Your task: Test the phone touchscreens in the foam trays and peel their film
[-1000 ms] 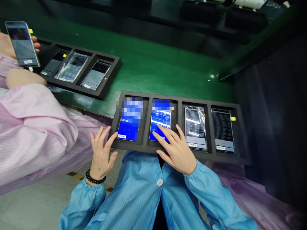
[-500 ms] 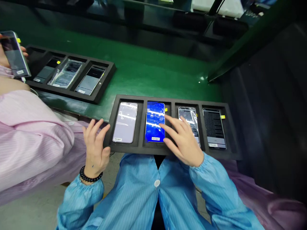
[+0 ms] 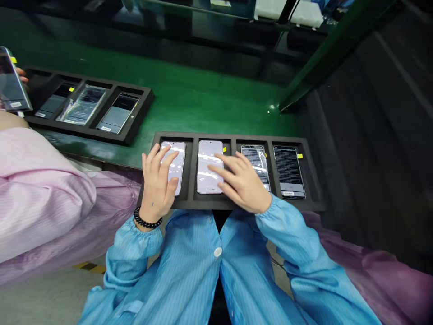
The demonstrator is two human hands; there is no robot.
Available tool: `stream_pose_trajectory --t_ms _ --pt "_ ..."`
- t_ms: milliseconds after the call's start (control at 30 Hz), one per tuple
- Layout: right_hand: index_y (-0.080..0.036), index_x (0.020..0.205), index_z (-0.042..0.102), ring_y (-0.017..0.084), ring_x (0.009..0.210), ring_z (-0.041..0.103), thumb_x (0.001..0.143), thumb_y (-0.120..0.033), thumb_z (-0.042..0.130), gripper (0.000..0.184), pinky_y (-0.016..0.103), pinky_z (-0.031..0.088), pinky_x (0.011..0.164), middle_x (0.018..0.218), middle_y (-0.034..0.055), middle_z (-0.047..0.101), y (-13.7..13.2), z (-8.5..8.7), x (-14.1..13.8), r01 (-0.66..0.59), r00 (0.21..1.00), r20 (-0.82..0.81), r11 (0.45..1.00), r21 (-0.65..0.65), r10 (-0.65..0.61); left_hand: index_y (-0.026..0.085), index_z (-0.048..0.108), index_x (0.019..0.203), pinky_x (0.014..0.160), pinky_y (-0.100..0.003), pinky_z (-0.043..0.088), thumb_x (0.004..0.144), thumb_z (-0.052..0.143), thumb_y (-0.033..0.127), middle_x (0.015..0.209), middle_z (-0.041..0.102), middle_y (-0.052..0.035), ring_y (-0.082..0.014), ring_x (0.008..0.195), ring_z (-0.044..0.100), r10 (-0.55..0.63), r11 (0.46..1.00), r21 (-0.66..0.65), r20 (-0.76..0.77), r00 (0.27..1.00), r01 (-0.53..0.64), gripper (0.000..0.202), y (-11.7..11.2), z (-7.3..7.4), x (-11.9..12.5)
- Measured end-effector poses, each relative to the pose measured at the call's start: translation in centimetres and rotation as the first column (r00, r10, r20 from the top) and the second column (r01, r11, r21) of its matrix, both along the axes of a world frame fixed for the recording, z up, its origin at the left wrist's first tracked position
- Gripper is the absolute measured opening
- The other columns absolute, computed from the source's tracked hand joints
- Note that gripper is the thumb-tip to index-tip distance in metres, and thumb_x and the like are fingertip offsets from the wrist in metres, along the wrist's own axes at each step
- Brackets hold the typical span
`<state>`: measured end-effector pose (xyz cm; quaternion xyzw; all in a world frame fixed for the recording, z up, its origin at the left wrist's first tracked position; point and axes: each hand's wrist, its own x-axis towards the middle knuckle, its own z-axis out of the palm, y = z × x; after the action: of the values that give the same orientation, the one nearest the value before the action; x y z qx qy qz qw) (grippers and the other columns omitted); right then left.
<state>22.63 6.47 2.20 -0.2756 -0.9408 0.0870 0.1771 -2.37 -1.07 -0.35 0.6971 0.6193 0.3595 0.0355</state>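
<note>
A black foam tray [image 3: 233, 203] lies before me with several smartphones in its slots. Over the leftmost smartphone [image 3: 178, 174], its screen pale, hovers my left hand [image 3: 158, 185], fingers spread. My right hand [image 3: 241, 183] is open too, its fingers reaching over the second smartphone [image 3: 206, 171], which shows a pale lit screen and a label at its lower end. Whether a fingertip touches the glass, I cannot tell. Partly behind the right hand is the third smartphone [image 3: 259, 158], with lines of text. The rightmost smartphone [image 3: 289, 171] has a dark screen full of text.
At left, another black tray [image 3: 133, 128] holds several phones, one in clear wrapping. A co-worker in a pink sleeve [image 3: 43, 189] holds up a phone [image 3: 11, 85] beside it. The green bench [image 3: 209, 104] meets a dark post and panel at right.
My left hand has moved right, from beside the tray to over the leftmost phone. The second phone's screen has turned from blue to pale. My right hand stays over it; the view has shifted slightly.
</note>
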Motion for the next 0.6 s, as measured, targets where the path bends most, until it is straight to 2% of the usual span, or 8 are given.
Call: stream_pose_trajectory --t_ms 133,200,300,400,467,600 --pt "-0.015 0.137 0.061 0.027 0.125 0.057 0.107 -0.032 0.036 0.042 0.048 0.039 0.113 0.139 0.0108 0.065 4.3 0.9 -0.4 0.197 0.98 0.007 0.974 -0.107 -0.198 0.019 0.044 0.148 0.128 -0.056 0.008 0.106 0.029 0.043 0.155 0.044 -0.0139 -0.0289 0.155 0.024 -0.043 0.998 -0.055 0.0 0.999 0.043 0.05 -0.3 -0.4 1.1" --pt "-0.012 0.134 0.061 0.029 0.121 0.058 0.105 -0.026 0.037 0.04 0.048 0.04 0.11 0.135 0.0118 0.068 6.2 0.5 -1.3 0.262 0.964 0.09 0.954 -0.148 -0.251 0.02 0.042 0.149 0.128 -0.056 0.007 0.106 0.031 0.041 0.155 0.044 -0.0136 -0.0286 0.155 0.024 -0.078 0.995 -0.068 -0.006 0.997 0.077 0.049 -0.5 -0.9 2.0" --pt "-0.007 0.132 0.061 0.032 0.123 0.054 0.102 -0.021 0.04 0.039 0.048 0.038 0.111 0.137 0.0159 0.064 7.8 -0.4 -3.0 0.289 0.951 0.154 0.948 -0.13 -0.269 0.021 0.044 0.148 0.129 -0.055 0.008 0.105 0.035 0.035 0.155 0.044 -0.0131 -0.0279 0.155 0.025 -0.114 0.993 -0.034 -0.019 0.993 0.113 0.045 -1.0 -1.5 3.1" --pt "-0.008 0.13 0.061 0.03 0.12 0.054 0.103 -0.023 0.039 0.038 0.041 0.039 0.107 0.137 0.0158 0.063 7.8 -0.5 -4.0 0.283 0.953 0.142 0.953 -0.109 -0.266 0.02 0.05 0.143 0.128 -0.054 0.017 0.103 0.039 0.027 0.15 0.05 -0.0133 -0.0274 0.15 0.035 -0.076 0.992 0.106 0.026 0.997 0.073 0.042 -1.4 -1.8 3.5" --pt "-0.012 0.128 0.06 0.028 0.114 0.056 0.105 -0.024 0.033 0.038 0.039 0.04 0.102 0.131 0.0145 0.064 7.4 -0.2 -4.1 0.321 0.942 0.141 0.942 -0.1 -0.306 0.019 0.054 0.138 0.126 -0.054 0.026 0.1 0.04 0.022 0.143 0.056 -0.0137 -0.0276 0.145 0.043 -0.033 0.977 0.212 0.091 0.995 0.013 0.04 -1.6 -2.0 3.5" --pt "-0.012 0.117 0.06 0.03 0.099 0.059 0.102 -0.017 0.034 0.031 0.042 0.038 0.09 0.101 0.0151 0.072 7.0 0.0 -3.6 0.432 0.894 0.185 0.896 -0.105 -0.409 0.019 0.064 0.122 0.118 -0.057 0.038 0.094 0.044 0.015 0.121 0.067 -0.0121 -0.0276 0.126 0.06 0.013 0.889 0.45 0.159 0.987 -0.084 0.034 -1.7 -2.9 3.8"
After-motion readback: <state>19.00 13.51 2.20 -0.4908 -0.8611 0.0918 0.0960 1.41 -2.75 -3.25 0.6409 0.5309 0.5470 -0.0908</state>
